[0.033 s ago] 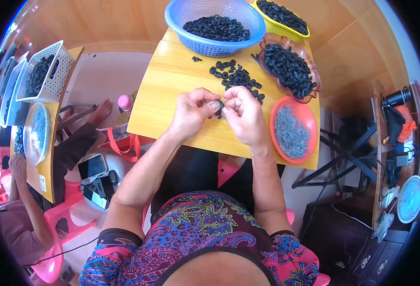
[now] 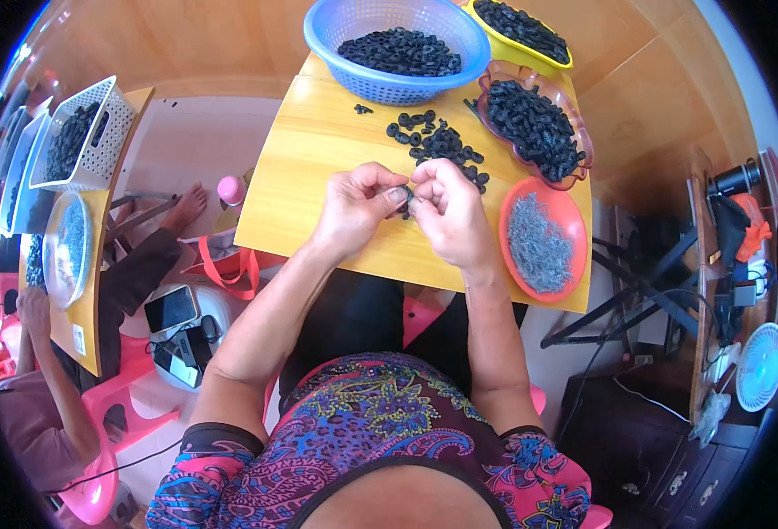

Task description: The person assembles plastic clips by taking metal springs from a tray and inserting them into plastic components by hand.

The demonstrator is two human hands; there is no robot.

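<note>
Over the front part of the wooden table, my left hand [image 2: 354, 210] and my right hand [image 2: 449, 216] meet. Both are closed, thumbs and fingertips pinching one small black part [image 2: 406, 198] between them; its exact shape is mostly hidden by the fingers. Just beyond lies a loose pile of small black rounded parts [image 2: 442, 144], some with holes. Close to my right hand stands an orange-red oval dish [image 2: 576, 231] full of small grey metal-looking pieces [image 2: 537, 247], too fine to name.
At the table's back are a blue basket [image 2: 398, 88] and a yellow basin [image 2: 530, 55], both with black parts. A scalloped reddish bowl [image 2: 580, 167] holds longer black parts. Leftward, a co-worker's arm [image 2: 63, 397] rests by another table with a white basket [image 2: 98, 145].
</note>
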